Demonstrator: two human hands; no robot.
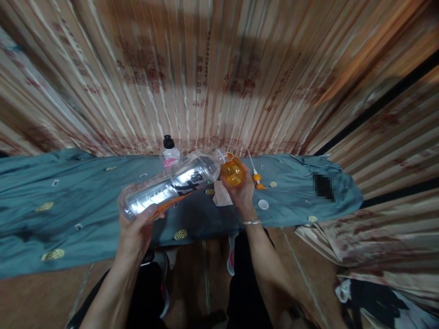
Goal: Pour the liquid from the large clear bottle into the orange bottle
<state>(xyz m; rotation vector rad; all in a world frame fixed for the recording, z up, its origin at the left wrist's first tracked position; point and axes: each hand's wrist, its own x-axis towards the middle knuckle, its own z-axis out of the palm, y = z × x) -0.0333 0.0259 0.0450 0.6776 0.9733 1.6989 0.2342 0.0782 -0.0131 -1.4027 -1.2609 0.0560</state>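
One silver label on the clear plastic bottle bears dark characters too blurred to read. The left hand grips it, just left of the see-through amber bottle, which the right hand clasps and partly hides. Right of the amber bottle lie a pump and white disc.

Over the cloth-covered bench, we have a large clear bottle with a silver, black-lettered, orange-edged label, slanting from its base toward the near edge to its neck nearer the far edge, beside the mouth of a small translucent amber bottle.
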